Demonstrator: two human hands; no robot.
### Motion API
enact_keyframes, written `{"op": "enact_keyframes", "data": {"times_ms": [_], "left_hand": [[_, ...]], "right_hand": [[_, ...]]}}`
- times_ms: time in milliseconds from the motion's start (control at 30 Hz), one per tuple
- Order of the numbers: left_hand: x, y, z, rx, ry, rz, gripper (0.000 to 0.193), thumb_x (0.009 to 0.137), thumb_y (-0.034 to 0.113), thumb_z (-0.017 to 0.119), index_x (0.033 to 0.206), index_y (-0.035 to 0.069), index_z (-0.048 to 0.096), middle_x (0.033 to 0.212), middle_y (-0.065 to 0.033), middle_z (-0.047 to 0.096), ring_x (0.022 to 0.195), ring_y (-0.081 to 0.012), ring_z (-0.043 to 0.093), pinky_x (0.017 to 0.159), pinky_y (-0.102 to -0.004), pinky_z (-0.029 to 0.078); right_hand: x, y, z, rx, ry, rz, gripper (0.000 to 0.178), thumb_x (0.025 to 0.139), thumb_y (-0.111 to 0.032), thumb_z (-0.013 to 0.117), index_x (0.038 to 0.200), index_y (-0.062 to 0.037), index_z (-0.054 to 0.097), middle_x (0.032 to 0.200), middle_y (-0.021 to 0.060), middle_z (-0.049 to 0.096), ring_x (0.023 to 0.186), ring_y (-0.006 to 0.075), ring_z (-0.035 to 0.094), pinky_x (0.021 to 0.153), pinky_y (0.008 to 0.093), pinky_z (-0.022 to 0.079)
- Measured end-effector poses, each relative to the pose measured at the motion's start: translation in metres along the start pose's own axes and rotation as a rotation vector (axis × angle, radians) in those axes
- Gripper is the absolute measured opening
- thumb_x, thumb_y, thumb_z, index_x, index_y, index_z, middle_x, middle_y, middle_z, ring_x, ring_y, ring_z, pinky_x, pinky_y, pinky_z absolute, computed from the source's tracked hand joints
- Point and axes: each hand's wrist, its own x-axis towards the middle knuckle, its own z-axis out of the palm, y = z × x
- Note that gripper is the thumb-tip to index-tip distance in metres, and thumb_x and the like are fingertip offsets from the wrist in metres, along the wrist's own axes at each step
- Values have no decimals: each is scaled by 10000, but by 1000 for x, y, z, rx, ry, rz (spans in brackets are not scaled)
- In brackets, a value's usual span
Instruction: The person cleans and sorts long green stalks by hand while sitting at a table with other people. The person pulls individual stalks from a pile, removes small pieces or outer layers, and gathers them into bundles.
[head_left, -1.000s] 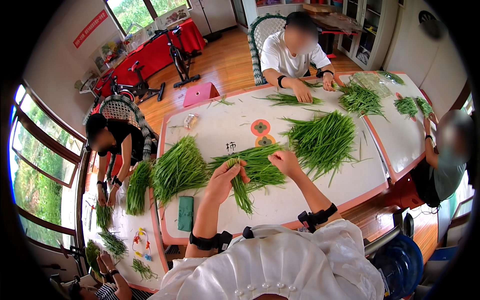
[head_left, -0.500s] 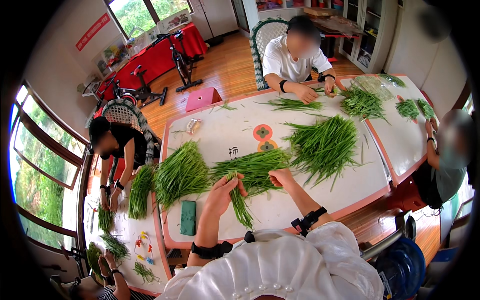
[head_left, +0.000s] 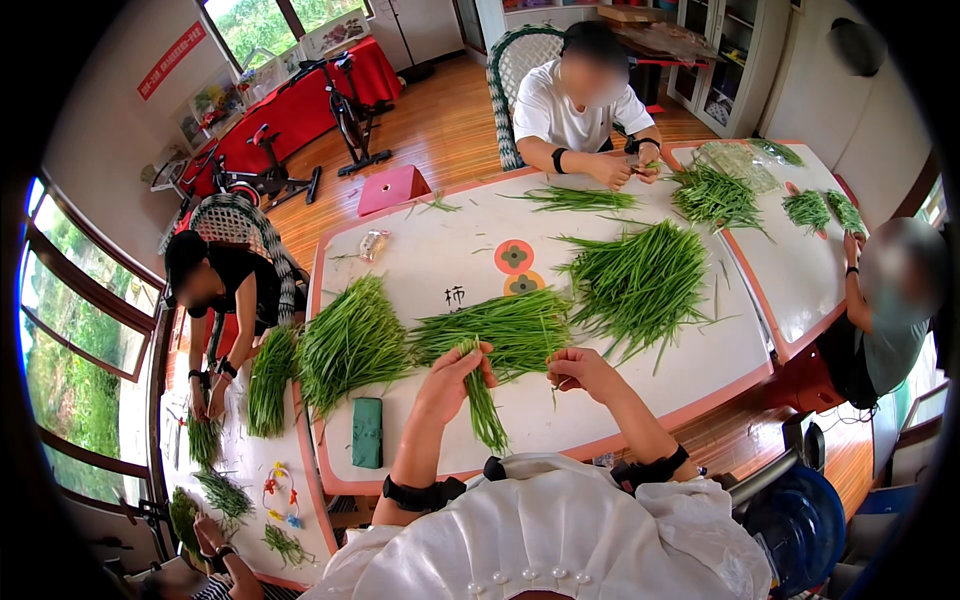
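One bunch in the left hand, and everything is hanging on that grip!
The left hand point(head_left: 455, 378) is curling closed round a green bunch point(head_left: 487, 415), its stalks drooping above the surface point(head_left: 725, 360) toward the near edge; the right hand point(head_left: 584, 373) is pinching thumb to fingers, seemingly holding a thin strand point(head_left: 554, 393), too small to be sure. Should the left grip be slackening, stalks could be scattering; too sharp a tug could be snapping that strand. A left pile point(head_left: 352, 340) is sprawling by the left edge, a middle pile point(head_left: 505, 325) is lying ahead of the hands, a right pile point(head_left: 640, 280) is fanning toward the right edge, and a green case point(head_left: 367, 433) is resting at the near left corner. Beyond the far edge, a co-worker point(head_left: 575, 110) is sitting, a pink stool point(head_left: 392, 188) is standing, and an exercise bike point(head_left: 350, 120) is gleaming.
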Motion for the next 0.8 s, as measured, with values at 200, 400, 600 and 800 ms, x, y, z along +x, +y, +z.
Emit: {"op": "enact_keyframes", "data": {"times_ms": [200,400,600,800], "left_hand": [[3,2,18,-47,23,-45,309,923,186,469,1159,-12,499,782,-43,536,716,-176,556,688,-309,464],[8,-2,16,-135,-88,-24,258,919,186,477,1087,-4,522,789,-40,532,714,-176,549,695,-326,464],[9,-6,6,-126,-39,40,190,918,179,480,991,21,556,791,-36,529,723,-175,548,696,-329,463],[7,-6,11,-165,11,57,172,918,162,476,970,20,558,870,-66,570,773,-186,566,708,-336,469]], "right_hand": [[-28,-24,28,-63,-132,-154,203,826,-194,624,918,-15,592,770,26,619,671,82,551,585,229,443],[-26,-25,41,-109,-204,-88,223,833,-229,630,870,-10,610,755,29,623,660,86,545,575,224,434],[-24,-19,40,-151,-202,-104,228,831,-237,635,833,-9,621,733,25,621,636,84,526,578,223,428],[-21,-12,39,-83,-102,-193,205,834,-223,630,845,-18,621,743,27,616,650,82,516,605,221,419]]}}
